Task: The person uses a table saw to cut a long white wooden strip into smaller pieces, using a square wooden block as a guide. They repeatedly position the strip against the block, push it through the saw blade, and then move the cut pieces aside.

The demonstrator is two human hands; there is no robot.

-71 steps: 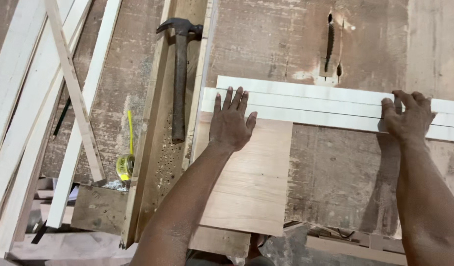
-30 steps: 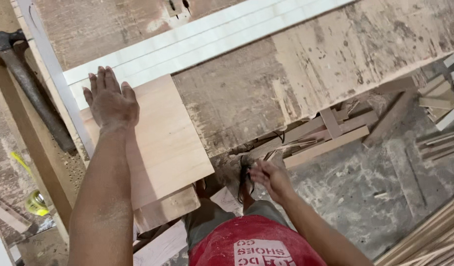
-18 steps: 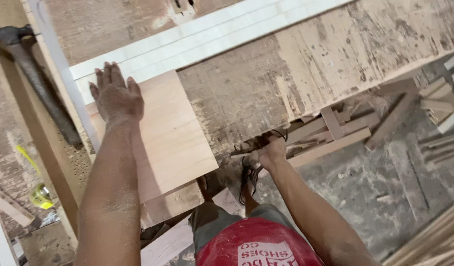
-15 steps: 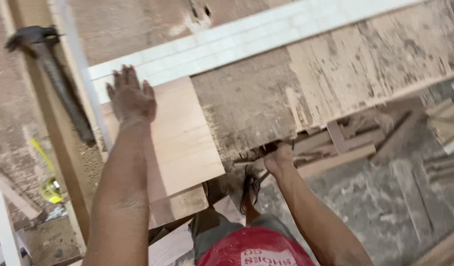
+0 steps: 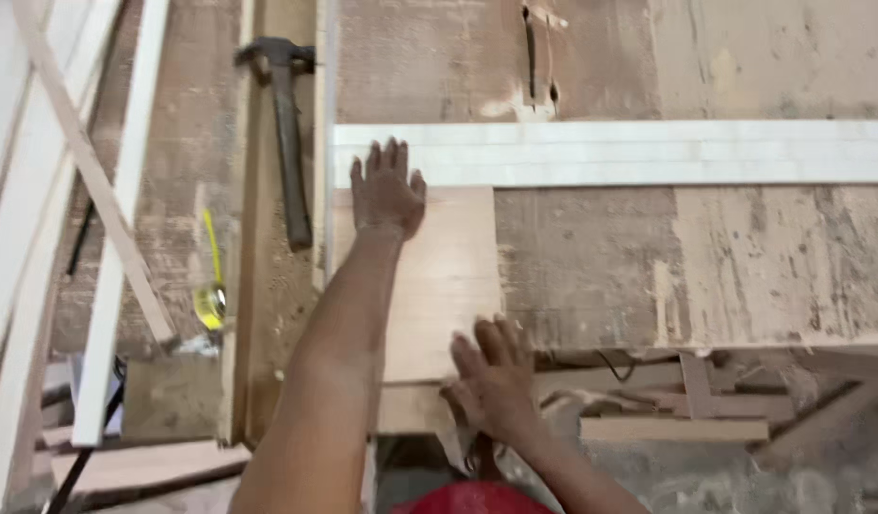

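Plywood, pale and smooth, makes up the small rectangular panel (image 5: 439, 276) lying flat on the scarred, dusty workbench (image 5: 725, 276), its far edge butted against a stack of long white strips (image 5: 648, 152) that run off to the right. The person's left hand (image 5: 387, 190) lies palm-down with fingers spread across the panel's far end, fingertips reaching onto the white strips; it presses flat and grips nothing. The right hand (image 5: 491, 376) rests at the panel's near right corner, by the bench's front edge, fingers open and laid over the wood, closed around nothing. Left of the panel a narrow upright batten (image 5: 323, 143) runs away along the bench, and beyond it a hammer (image 5: 285, 133) lies on a brown board, head at the far end, handle pointing back toward the person. A yellow tape measure (image 5: 210, 300) sits further left, near a loose spread of pale wooden slats (image 5: 96, 190). Below the bench's front edge, to the right, offcuts and scrap pieces (image 5: 687, 409) lie jumbled on the floor.
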